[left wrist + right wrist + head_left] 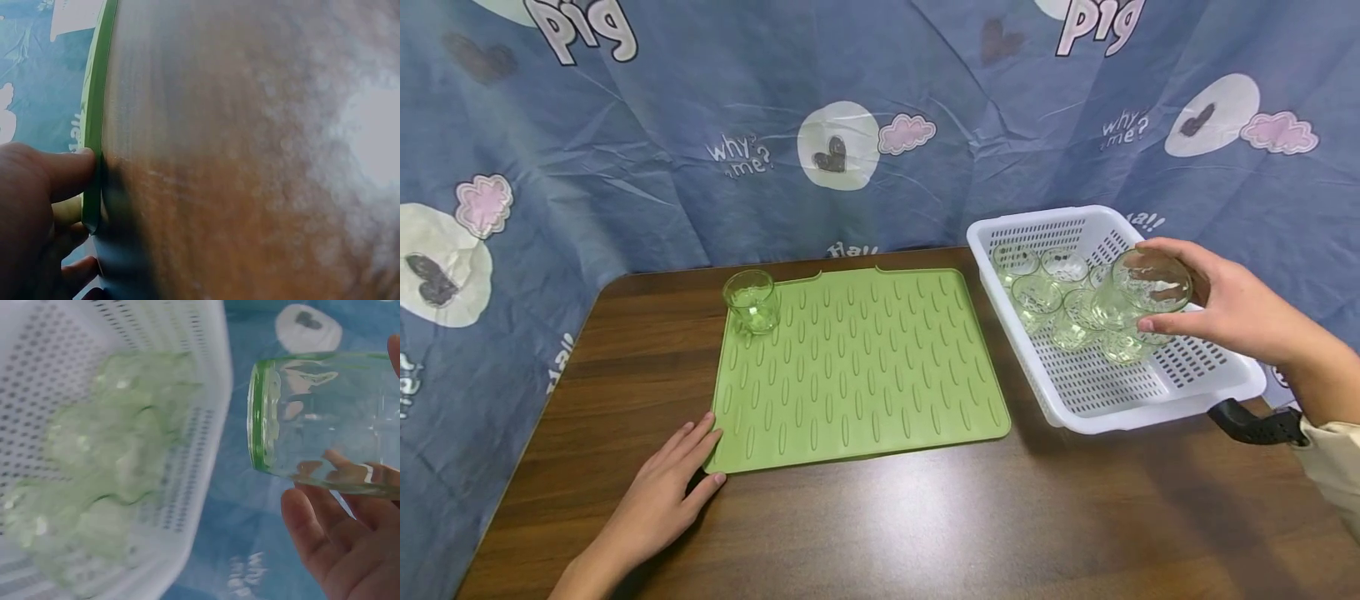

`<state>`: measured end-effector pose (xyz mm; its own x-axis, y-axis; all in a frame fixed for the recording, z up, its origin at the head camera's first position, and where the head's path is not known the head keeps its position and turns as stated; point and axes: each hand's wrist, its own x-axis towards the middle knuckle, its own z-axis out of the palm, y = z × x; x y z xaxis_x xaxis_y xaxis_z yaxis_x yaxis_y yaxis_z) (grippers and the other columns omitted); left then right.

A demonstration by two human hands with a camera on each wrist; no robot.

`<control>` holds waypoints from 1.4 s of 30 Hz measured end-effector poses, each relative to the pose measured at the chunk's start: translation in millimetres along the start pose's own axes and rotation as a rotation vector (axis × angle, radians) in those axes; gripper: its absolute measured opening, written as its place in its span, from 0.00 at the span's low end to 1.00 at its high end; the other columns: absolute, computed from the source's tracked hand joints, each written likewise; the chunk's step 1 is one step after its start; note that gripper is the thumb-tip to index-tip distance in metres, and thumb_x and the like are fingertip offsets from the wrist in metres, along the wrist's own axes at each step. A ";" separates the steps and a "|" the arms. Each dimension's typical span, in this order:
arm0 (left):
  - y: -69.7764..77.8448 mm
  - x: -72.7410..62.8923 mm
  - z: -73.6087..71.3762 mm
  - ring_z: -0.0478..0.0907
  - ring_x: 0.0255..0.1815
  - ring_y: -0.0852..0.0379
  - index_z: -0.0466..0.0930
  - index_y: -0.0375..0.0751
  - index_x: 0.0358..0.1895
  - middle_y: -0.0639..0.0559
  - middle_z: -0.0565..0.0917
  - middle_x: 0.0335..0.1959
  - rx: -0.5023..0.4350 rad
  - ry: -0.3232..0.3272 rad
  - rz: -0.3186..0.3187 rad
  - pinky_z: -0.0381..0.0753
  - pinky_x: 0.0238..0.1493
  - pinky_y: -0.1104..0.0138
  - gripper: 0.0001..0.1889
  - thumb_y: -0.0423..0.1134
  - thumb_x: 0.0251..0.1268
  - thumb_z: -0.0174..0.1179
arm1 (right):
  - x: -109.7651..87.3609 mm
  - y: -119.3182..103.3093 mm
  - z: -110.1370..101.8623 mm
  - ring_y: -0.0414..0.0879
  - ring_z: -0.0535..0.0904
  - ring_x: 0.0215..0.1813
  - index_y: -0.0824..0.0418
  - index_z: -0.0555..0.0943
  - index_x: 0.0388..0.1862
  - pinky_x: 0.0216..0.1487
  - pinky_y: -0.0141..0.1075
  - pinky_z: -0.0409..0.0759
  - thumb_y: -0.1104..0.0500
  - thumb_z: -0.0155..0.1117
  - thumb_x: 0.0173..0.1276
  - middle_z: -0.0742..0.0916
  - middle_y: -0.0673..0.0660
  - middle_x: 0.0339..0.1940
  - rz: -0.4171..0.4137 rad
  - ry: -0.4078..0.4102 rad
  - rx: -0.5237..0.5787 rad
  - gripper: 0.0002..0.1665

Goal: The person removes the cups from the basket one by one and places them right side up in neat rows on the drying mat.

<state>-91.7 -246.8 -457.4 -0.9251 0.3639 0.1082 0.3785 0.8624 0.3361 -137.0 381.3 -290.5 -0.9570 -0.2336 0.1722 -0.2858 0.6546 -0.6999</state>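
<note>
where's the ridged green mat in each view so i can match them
Head: ridged green mat, centre, left of the white basket.
Left wrist: its thin edge, a near-vertical strip at left.
Right wrist: not in it.
Shared landmark: blue printed backdrop, visible in all three views.

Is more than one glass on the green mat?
No, a single glass tumbler stands on the green drying mat, at its far left corner.
</note>
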 end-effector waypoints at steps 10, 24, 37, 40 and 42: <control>0.9 0.3 -1.4 0.63 0.73 0.30 0.69 0.35 0.70 0.38 0.65 0.76 -0.001 -0.007 -0.002 0.64 0.65 0.38 0.31 0.45 0.68 0.63 | 35.2 -44.6 5.0 0.25 0.77 0.60 0.50 0.65 0.75 0.49 0.16 0.75 0.71 0.76 0.54 0.81 0.39 0.62 -0.056 0.024 0.035 0.52; 1.6 -1.4 -4.2 0.63 0.74 0.31 0.69 0.35 0.70 0.39 0.64 0.77 -0.005 -0.011 -0.012 0.64 0.64 0.35 0.31 0.46 0.69 0.62 | 86.4 -72.3 34.3 0.30 0.78 0.59 0.52 0.64 0.76 0.51 0.20 0.79 0.65 0.78 0.55 0.78 0.58 0.69 -0.045 -0.044 0.041 0.51; 1.1 -2.4 -4.2 0.61 0.74 0.31 0.68 0.35 0.72 0.39 0.63 0.78 -0.015 -0.042 -0.026 0.63 0.66 0.37 0.32 0.47 0.70 0.61 | 133.2 -78.1 82.7 0.51 0.76 0.67 0.53 0.63 0.76 0.56 0.34 0.80 0.63 0.78 0.55 0.78 0.55 0.70 -0.039 -0.113 0.101 0.51; 2.1 -2.5 -4.8 0.61 0.74 0.30 0.68 0.35 0.71 0.39 0.63 0.77 -0.018 -0.039 -0.026 0.63 0.66 0.36 0.31 0.46 0.70 0.61 | 139.7 -79.0 93.0 0.50 0.76 0.67 0.53 0.63 0.76 0.58 0.38 0.79 0.62 0.78 0.55 0.78 0.54 0.70 -0.029 -0.136 0.116 0.52; 2.7 -2.6 -5.3 0.61 0.74 0.30 0.68 0.34 0.71 0.38 0.63 0.77 -0.021 -0.038 -0.025 0.63 0.66 0.36 0.31 0.46 0.70 0.61 | 143.2 -80.1 99.8 0.50 0.76 0.67 0.52 0.62 0.77 0.59 0.40 0.79 0.62 0.79 0.54 0.78 0.54 0.70 -0.020 -0.146 0.132 0.53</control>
<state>-88.5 -247.3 -451.8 -0.9324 0.3557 0.0644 0.3543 0.8640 0.3577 -246.2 223.6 -279.0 -0.9306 -0.3544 0.0914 -0.2867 0.5508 -0.7839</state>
